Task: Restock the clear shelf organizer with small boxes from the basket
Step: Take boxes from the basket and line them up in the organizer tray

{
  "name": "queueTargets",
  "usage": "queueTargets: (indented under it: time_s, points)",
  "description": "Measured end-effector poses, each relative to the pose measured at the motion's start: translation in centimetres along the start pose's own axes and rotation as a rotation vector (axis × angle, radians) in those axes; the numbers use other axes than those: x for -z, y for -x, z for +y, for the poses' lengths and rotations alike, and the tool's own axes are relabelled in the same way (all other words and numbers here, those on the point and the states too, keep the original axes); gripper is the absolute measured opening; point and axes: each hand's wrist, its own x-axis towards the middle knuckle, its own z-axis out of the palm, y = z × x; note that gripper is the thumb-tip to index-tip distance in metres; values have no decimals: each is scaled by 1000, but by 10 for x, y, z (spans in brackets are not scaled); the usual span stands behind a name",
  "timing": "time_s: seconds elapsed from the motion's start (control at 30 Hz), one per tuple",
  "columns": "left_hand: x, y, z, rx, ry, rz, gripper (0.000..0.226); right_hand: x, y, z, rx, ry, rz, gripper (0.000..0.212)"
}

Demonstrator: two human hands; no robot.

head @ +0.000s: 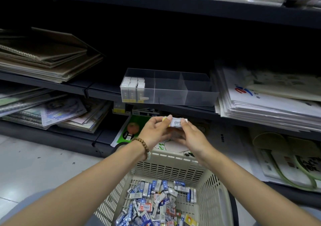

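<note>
A small white box (175, 121) with a barcode label is held between both hands, just below the shelf edge. My left hand (155, 132) pinches its left end, and my right hand (188, 136) pinches its right end. Above them, on the middle shelf, sits the clear shelf organizer (184, 93) with three compartments. Its left compartment holds several upright white boxes (132, 86); the other two hold nothing. The beige basket (166, 166) stands below my arms, with several small boxes (156, 203) loose in its bottom.
Stacked sketch pads (45, 55) lie left of the organizer, a pile of white paper packs (267, 102) right of it. Notebooks (52, 111) fill the lower left shelf, bags (286, 158) the lower right. A green packet (129, 130) stands behind my hands.
</note>
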Motion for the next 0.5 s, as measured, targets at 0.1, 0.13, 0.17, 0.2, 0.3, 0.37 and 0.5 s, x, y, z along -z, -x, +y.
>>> queueTargets:
  time_s: [0.1,0.13,0.17,0.2,0.3,0.37,0.5]
  points:
    - [9,-6,12,-96,-196,-9,34,-2,-8,-14,9,109,2,44]
    - [13,-8,17,-120,-214,-5,36,-2,-11,-21,24,95,-26,40]
    - [16,-10,23,-140,-222,4,38,0,-15,-28,45,59,-61,35]
    - [19,-11,29,-166,-230,20,37,1,-19,-37,68,22,-94,31]
    - [26,-14,46,-268,-242,104,18,3,-36,-65,89,-77,-182,29]
    - [29,-20,55,-340,-236,164,11,0,-49,-80,92,-111,-216,27]
    - [33,-38,71,-427,-195,213,11,-8,-76,-104,150,-68,-248,25]
